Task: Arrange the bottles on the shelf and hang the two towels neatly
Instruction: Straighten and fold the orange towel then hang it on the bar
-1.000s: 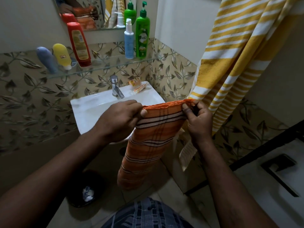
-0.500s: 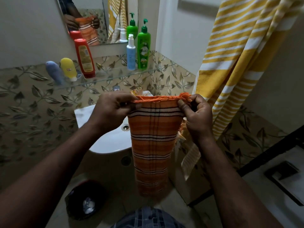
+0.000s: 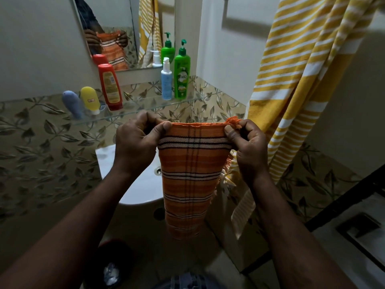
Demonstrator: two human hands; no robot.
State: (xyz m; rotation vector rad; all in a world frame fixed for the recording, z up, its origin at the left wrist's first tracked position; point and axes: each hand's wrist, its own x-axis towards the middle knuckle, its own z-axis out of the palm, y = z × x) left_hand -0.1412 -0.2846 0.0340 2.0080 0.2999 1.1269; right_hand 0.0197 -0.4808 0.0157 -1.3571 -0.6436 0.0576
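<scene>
An orange striped towel (image 3: 190, 174) hangs folded in front of me, over the sink. My left hand (image 3: 137, 142) pinches its top left corner and my right hand (image 3: 248, 147) pinches its fringed top right corner. A yellow and white striped towel (image 3: 295, 80) hangs on the right wall. On the glass shelf (image 3: 143, 107) stand a green pump bottle (image 3: 182, 74), a pale blue pump bottle (image 3: 166, 80), a red bottle (image 3: 110, 86), a yellow bottle (image 3: 89, 100) and a blue-grey bottle (image 3: 71, 104).
A white sink (image 3: 141, 184) sits below the shelf, partly behind the towel. A mirror (image 3: 125, 32) hangs above the shelf. A dark bin (image 3: 112, 265) stands on the floor at lower left. A dark frame (image 3: 343, 207) runs along the right.
Both hands have lifted the orange towel higher and levelled its top edge, so it now hangs straight down. The view has tilted upward.
</scene>
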